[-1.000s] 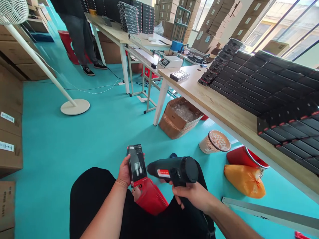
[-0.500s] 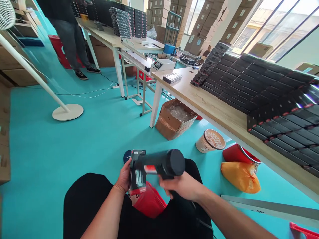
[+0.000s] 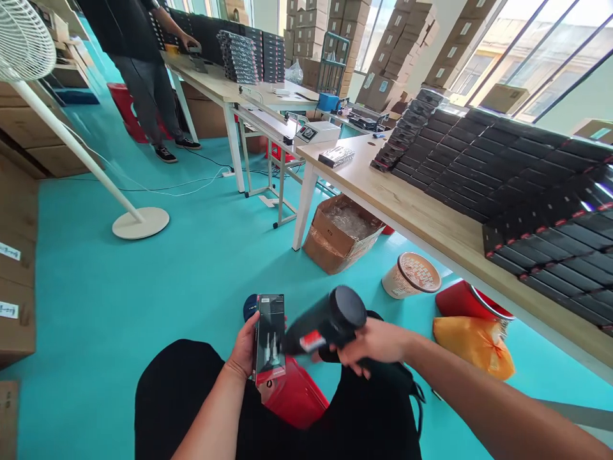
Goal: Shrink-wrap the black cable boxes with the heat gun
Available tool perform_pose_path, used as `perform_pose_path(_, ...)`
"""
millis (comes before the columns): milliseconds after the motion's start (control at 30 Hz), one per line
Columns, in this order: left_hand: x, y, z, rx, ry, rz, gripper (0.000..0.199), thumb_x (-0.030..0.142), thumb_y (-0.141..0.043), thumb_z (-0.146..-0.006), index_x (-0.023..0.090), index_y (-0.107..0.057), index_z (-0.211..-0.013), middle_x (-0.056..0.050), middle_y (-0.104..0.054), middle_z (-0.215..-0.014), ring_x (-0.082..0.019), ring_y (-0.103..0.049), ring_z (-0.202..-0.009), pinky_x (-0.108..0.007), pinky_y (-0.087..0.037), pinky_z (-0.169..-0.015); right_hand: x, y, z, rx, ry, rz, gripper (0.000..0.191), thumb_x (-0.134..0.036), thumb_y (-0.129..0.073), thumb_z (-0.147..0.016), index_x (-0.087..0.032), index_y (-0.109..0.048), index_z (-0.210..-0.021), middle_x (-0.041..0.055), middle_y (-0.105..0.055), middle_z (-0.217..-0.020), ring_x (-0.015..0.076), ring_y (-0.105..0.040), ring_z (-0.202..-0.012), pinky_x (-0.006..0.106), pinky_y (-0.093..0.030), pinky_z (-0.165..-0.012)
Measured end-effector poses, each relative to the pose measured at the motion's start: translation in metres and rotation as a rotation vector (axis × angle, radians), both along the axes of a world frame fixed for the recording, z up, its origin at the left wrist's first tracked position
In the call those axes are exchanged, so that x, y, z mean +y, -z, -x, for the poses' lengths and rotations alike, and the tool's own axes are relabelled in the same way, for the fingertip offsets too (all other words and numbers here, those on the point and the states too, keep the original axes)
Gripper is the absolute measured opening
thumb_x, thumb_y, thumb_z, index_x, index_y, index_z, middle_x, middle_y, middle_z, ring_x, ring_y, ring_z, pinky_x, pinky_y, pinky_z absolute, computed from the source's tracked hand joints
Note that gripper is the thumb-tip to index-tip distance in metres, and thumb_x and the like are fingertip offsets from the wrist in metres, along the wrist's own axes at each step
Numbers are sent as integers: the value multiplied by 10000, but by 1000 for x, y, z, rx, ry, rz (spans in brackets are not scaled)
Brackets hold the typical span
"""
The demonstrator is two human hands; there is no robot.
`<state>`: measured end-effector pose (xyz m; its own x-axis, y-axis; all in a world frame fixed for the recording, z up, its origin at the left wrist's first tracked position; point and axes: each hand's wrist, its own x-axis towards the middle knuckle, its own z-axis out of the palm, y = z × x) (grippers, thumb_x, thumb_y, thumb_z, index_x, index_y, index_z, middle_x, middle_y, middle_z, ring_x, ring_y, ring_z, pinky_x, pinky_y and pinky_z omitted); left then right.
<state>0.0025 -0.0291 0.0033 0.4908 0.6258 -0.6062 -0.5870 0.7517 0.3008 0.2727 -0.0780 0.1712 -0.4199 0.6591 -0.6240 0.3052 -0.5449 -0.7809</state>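
My left hand [image 3: 245,348] grips a black product box [image 3: 271,332] by its left side. The box stands nearly upright, with a picture of two pale pointed items and a red lower edge on its front. My right hand [image 3: 366,345] is wrapped round the handle of a black heat gun [image 3: 330,319] with a red and white label. The gun's nozzle points left, close to the box's lower right side. A red bin [image 3: 299,396] sits between my knees, below the box.
A wooden table [image 3: 431,211] on the right bears rows of stacked black boxes [image 3: 460,160] and one wrapped box [image 3: 336,156]. Beneath are a carton of plastic film [image 3: 342,233], a wastebasket [image 3: 410,275] and an orange bag [image 3: 474,345]. A white fan [image 3: 138,220] and a standing person [image 3: 143,76] are left.
The heat gun has swung down and to the right, uncovering more of the box front. My view has shifted slightly left. The other person's arm now reaches onto the far table.
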Motion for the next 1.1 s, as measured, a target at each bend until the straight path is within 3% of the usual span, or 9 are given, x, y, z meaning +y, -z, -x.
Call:
perform_pose_path(67,4,1,0,39,-110,-12,471,425,-579,-916,68,-681,-1206,-192,-781,-976,-314,-762,-811,-459,-619,-777,-20,4,-7,50,-48,127,204,-218,-735,-610,-172,-660,-794,-41,-612,-491,142,-537,-433,265,-459,-453)
perform_pose_path(233,18,12,2,203,-504,129,448,506,-489,-964,178,-643,-1227,-81,-744,-854,-257,-737,-738,-420,-614,-744,-55,18,3,84,499,54,296,-350,-716,-723,-152,-679,-939,-10,-654,-596,132,-541,-503,266,-444,-525)
perform_pose_path(300,22,20,5,249,-594,183,417,495,-434,-991,242,-616,-1269,-55,-737,-910,-234,-733,-764,-405,-606,-773,-61,23,16,143,526,63,295,-376,-730,-730,-147,-683,-910,2,-653,-606,141,-544,-518,278,-433,-536)
perform_pose_path(433,24,33,9,250,-596,184,442,506,-380,-1001,251,-601,-1286,-78,-730,-994,-242,-731,-811,-410,-599,-775,-62,28,43,288,433,32,315,-438,-777,-708,-155,-645,-676,13,-598,-565,153,-528,-524,310,-430,-554)
perform_pose_path(567,19,35,9,229,-581,164,416,496,-399,-995,249,-604,-1260,-68,-730,-945,-232,-723,-768,-395,-596,-746,-55,27,49,261,524,-49,324,-473,-772,-734,-174,-662,-792,-16,-582,-574,159,-515,-535,321,-439,-563)
perform_pose_path(700,17,31,8,228,-631,152,366,415,-419,-985,215,-634,-1204,-46,-726,-834,-212,-706,-677,-370,-596,-742,-53,25,45,269,309,-31,262,-396,-758,-762,-168,-651,-691,-2,-599,-564,159,-534,-539,321,-443,-576)
perform_pose_path(767,18,27,8,213,-654,147,338,310,-440,-949,194,-645,-1191,-39,-724,-792,-208,-706,-671,-353,-596,-746,-52,25,42,229,365,-70,256,-393,-758,-759,-168,-657,-692,0,-605,-575,159,-533,-547,322,-443,-582)
perform_pose_path(900,19,17,10,149,-629,135,437,185,-485,-802,143,-660,-1201,-93,-765,-880,-254,-735,-806,-384,-595,-803,-52,21,26,200,626,-37,297,-390,-767,-753,-157,-701,-924,3,-640,-682,144,-531,-560,293,-438,-545)
perform_pose_path(1100,17,7,6,92,-620,92,494,125,-522,-599,183,-705,-1055,-49,-753,-775,-238,-713,-693,-374,-601,-701,-69,13,-3,326,623,39,316,-350,-778,-746,-137,-722,-972,20,-636,-775,129,-566,-558,250,-427,-474)
